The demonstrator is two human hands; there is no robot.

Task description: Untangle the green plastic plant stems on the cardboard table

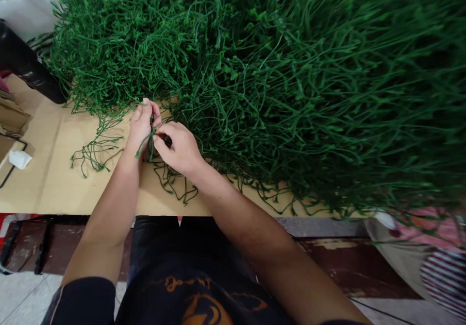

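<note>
My left hand is closed around a thin green artificial plant stem, whose branched ends hang down past the wrist. From the right, my right hand pinches the same stem between thumb and forefinger. Behind and to the right of both hands rises a big heap of green artificial stems with small buds at their tips. Several loose stems lie on the tabletop left of my left forearm, and more poke out beneath my right hand. The exact spot gripped by my left fingers is partly hidden.
The cardboard-coloured tabletop ends just in front of my body. A black bottle-shaped object leans at the far left. Near it are a crumpled white piece and a cardboard box. Striped fabric shows at the lower right.
</note>
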